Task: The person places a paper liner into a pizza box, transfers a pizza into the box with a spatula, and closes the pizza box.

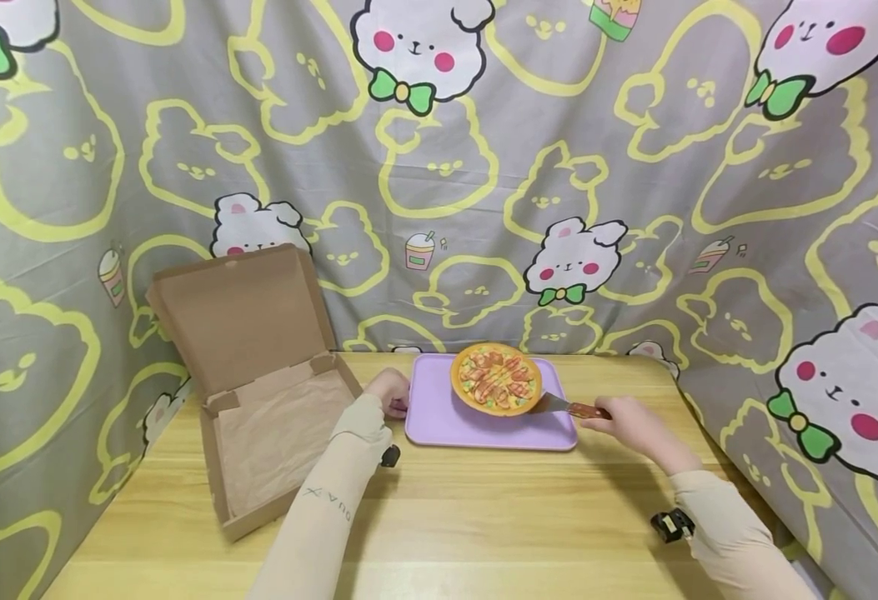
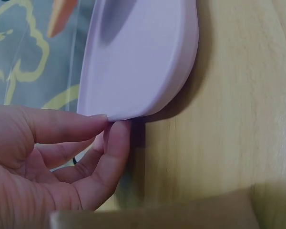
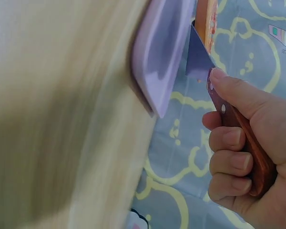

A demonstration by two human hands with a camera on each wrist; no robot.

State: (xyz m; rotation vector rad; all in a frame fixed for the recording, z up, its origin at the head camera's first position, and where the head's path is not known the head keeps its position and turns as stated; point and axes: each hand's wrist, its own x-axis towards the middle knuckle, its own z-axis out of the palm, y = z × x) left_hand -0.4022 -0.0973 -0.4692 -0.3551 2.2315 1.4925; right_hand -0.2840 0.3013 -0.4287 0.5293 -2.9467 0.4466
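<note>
A round pizza (image 1: 495, 375) with a thick orange crust is over the lilac tray (image 1: 431, 421), borne on the blade of a spatula (image 1: 554, 403). My right hand (image 1: 629, 425) grips the spatula's brown wooden handle (image 3: 245, 131), thumb along its top. In the right wrist view the pizza's edge (image 3: 211, 24) stands apart above the tray, and much of the blade under it is hidden. At the tray's left edge, my left hand (image 1: 388, 392) pinches the rim between thumb and finger, as the left wrist view shows at the tray's corner (image 2: 148, 90).
An open cardboard pizza box (image 1: 281, 442), lined with brown paper, lies left of the tray with its lid (image 1: 247, 321) tilted back. The wooden table (image 1: 499, 525) extends in front of the tray. A patterned curtain (image 1: 476, 242) hangs close behind and at both sides.
</note>
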